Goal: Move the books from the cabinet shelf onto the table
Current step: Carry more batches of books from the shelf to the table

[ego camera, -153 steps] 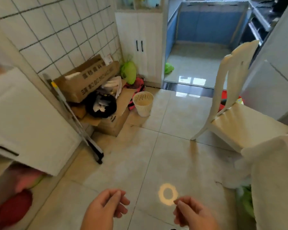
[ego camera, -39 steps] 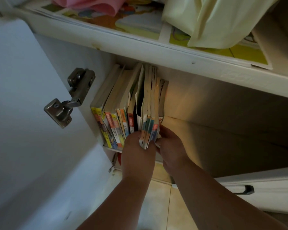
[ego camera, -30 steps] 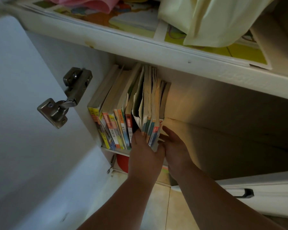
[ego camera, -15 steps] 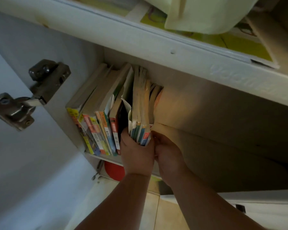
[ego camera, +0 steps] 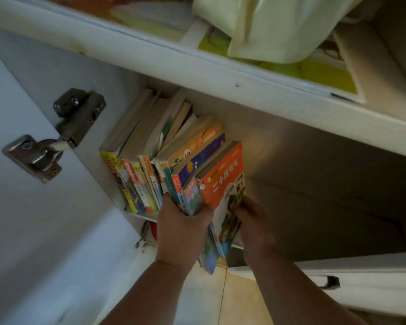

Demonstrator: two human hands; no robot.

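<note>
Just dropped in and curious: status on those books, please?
Left hand and right hand clamped on a bundle of books, tipped halfway off the cabinet shelf. More books remain upright. Nothing blocking.

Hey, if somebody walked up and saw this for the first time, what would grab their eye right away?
Probably the orange book at the centre, tilted out from the shelf at the front of a bundle gripped by the left hand and the right hand. Next, the row of books standing to its left, and the metal hinge on the open cabinet door at far left.
</note>
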